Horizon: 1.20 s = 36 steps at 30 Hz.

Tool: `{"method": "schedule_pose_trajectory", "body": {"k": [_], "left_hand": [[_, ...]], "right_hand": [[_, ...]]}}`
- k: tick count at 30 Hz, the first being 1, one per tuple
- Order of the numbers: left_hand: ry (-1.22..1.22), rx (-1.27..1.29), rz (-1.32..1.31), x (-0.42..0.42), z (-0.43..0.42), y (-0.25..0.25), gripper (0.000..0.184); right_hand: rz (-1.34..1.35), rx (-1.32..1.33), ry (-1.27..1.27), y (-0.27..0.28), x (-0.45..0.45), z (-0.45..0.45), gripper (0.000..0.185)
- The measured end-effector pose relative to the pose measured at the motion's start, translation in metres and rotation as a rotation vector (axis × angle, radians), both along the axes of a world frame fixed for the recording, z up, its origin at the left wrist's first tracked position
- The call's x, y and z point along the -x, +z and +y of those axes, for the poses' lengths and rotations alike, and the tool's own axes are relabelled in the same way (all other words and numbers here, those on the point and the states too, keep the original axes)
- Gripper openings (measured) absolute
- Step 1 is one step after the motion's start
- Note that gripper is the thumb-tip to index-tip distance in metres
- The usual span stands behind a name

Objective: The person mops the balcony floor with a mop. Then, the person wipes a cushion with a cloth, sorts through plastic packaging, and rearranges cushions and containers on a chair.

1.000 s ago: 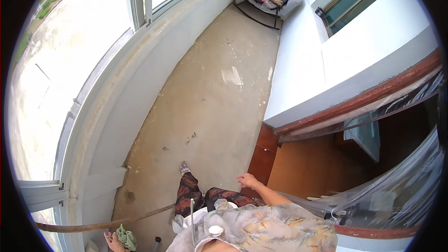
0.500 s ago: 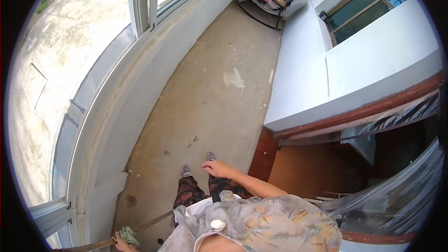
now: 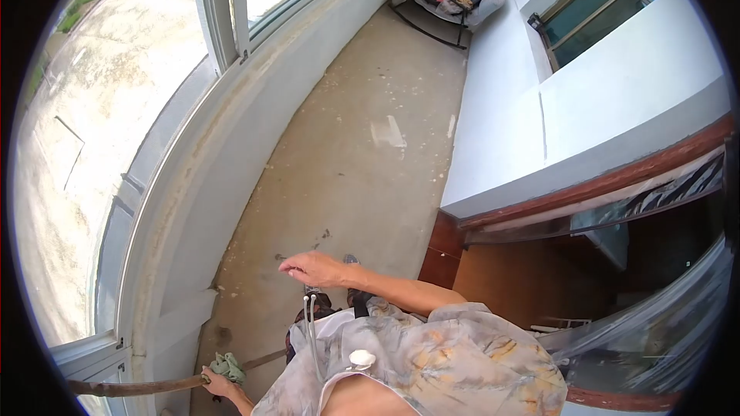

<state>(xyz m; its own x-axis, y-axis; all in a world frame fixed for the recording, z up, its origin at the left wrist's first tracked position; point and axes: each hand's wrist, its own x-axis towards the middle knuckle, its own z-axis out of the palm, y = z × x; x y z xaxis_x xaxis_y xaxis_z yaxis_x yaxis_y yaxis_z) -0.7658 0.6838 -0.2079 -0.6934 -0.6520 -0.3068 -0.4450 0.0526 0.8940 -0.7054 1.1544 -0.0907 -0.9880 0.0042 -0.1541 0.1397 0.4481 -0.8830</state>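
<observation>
My left hand point(image 3: 219, 382), low on the left beside my body, is closed around a long wooden stick point(image 3: 139, 388). The stick runs from the lower window toward my trousers, where my shirt hides its end. A crumpled grey-green cloth point(image 3: 230, 367) sits at the stick, against the fingers of that hand. My right hand point(image 3: 314, 269) is held out in front of my waist, above the floor and my shoes. Its fingers are loosely bent and nothing shows in them.
A low wall with sliding windows point(image 3: 223, 15) runs along the left. The concrete floor point(image 3: 339, 154) leads to a rocking chair point(image 3: 432, 15) piled with clothes. At right are a white wall point(image 3: 617, 85) and a doorway with a clear plastic curtain point(image 3: 655, 331).
My right hand has moved left and come nearer the camera. My left hand, with the stick and cloth, has risen slightly and shifted right. Two white-tipped cords now show at my chest.
</observation>
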Motion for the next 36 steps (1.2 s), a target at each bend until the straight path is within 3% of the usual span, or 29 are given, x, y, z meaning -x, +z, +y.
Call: {"method": "schedule_pose_trajectory", "body": {"k": [3, 6, 9, 12, 15, 18, 24, 26, 29, 32, 33, 36], "left_hand": [[-0.134, 0.059, 0.011, 0.006, 0.030, -0.012, 0.033], [-0.409, -0.117, 0.094, 0.006, 0.065, -0.011, 0.017], [-0.705, -0.096, 0.077, 0.007, 0.100, -0.019, 0.012], [-0.896, -0.029, 0.079, 0.000, 0.145, -0.020, 0.012], [-0.964, 0.003, -0.045, -0.006, 0.198, -0.002, 0.015], [-1.037, 0.056, -0.077, -0.007, 0.240, 0.013, 0.028], [-1.118, 0.133, -0.022, -0.040, 0.273, -0.005, 0.029], [-1.113, 0.187, -0.088, -0.043, 0.272, 0.000, 0.028], [-1.058, 0.272, -0.105, -0.047, 0.263, 0.022, 0.027], [-0.966, 0.347, -0.044, -0.068, 0.268, 0.019, 0.027], [-0.932, 0.376, -0.010, -0.070, 0.267, 0.018, 0.027], [-0.863, 0.382, -0.018, -0.070, 0.257, 0.025, 0.027]], "right_hand": [[0.094, 0.026, 0.061, 0.015, 0.013, -0.002, 0.027], [0.188, 0.091, 0.058, 0.040, 0.025, -0.002, 0.028], [0.057, 0.206, 0.067, 0.086, 0.038, 0.004, 0.036], [0.097, 0.239, 0.097, 0.111, 0.051, 0.008, 0.056], [0.137, 0.389, 0.186, 0.127, 0.072, 0.015, 0.089], [0.208, 0.591, 0.116, 0.144, 0.099, 0.015, 0.099], [0.292, 0.821, -0.138, 0.168, 0.121, 0.039, 0.068], [0.275, 0.967, -0.049, 0.171, 0.126, 0.060, 0.066], [0.348, 0.922, -0.056, 0.188, 0.124, 0.046, 0.055], [0.278, 1.063, 0.162, 0.188, 0.125, 0.055, 0.045], [0.300, 1.008, 0.096, 0.197, 0.122, 0.044, 0.038], [0.317, 1.037, 0.166, 0.202, 0.112, 0.039, 0.037]]}}
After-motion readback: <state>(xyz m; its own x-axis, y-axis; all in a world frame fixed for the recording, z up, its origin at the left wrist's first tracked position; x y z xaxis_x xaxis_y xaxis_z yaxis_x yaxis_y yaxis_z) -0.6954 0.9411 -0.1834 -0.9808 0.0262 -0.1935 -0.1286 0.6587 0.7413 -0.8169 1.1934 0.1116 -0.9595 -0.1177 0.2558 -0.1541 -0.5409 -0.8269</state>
